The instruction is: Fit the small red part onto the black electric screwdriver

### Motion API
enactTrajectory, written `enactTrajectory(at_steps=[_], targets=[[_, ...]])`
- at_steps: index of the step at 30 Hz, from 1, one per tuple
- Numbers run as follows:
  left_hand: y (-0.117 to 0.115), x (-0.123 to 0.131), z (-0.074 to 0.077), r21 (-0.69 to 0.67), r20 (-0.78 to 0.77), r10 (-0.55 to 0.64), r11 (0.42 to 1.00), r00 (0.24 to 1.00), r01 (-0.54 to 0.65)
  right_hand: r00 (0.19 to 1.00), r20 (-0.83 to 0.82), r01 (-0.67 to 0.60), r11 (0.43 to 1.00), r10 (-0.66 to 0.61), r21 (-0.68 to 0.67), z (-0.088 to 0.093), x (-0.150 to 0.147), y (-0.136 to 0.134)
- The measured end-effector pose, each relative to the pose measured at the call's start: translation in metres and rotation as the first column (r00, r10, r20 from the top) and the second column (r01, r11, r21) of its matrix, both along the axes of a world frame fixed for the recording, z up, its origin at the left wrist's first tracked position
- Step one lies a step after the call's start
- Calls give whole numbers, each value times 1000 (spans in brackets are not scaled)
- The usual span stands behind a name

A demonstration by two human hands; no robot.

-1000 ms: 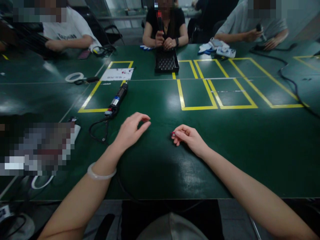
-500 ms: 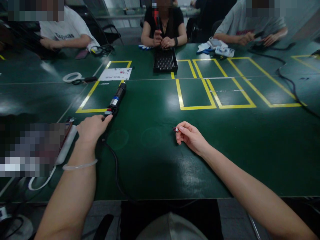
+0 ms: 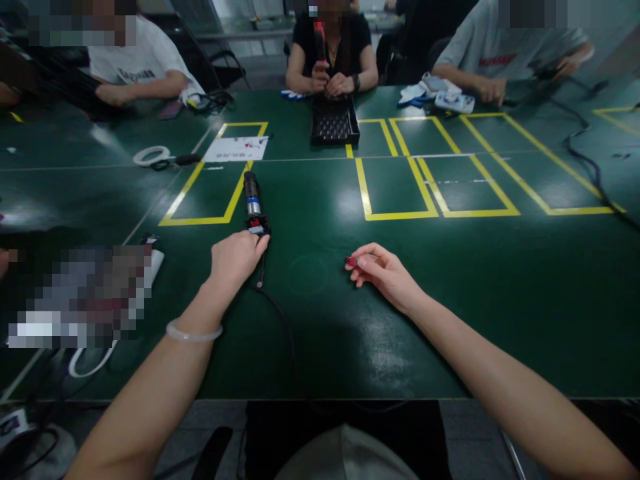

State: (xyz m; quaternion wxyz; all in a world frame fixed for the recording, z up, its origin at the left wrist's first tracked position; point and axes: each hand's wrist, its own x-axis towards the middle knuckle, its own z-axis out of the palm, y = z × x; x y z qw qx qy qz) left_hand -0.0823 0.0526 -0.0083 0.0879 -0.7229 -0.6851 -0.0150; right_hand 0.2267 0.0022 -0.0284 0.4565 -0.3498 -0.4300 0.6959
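Grasping dark tool [image 3: 253, 202] in left hand [image 3: 236, 259], left of centre; pinching red part [image 3: 351, 261] in right hand [image 3: 379, 270], mid-frame; apparently a holding step, calling for steady grips.

Glossy smooth tabletop [image 3: 325, 333], plastic-looking tool [image 3: 252, 190], paper sheet [image 3: 233, 149]
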Motion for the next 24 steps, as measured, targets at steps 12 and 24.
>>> enactTrajectory(at_steps=[12, 24], targets=[[-33, 47, -3, 6, 81, -498, 866, 863, 499, 959, 272, 10, 972, -75, 235, -11, 4, 3], [-50, 70, -3, 6, 27, -783, 622, 622, 783, 720, 626, -257, 723, -299, 641, -4, 3, -6]])
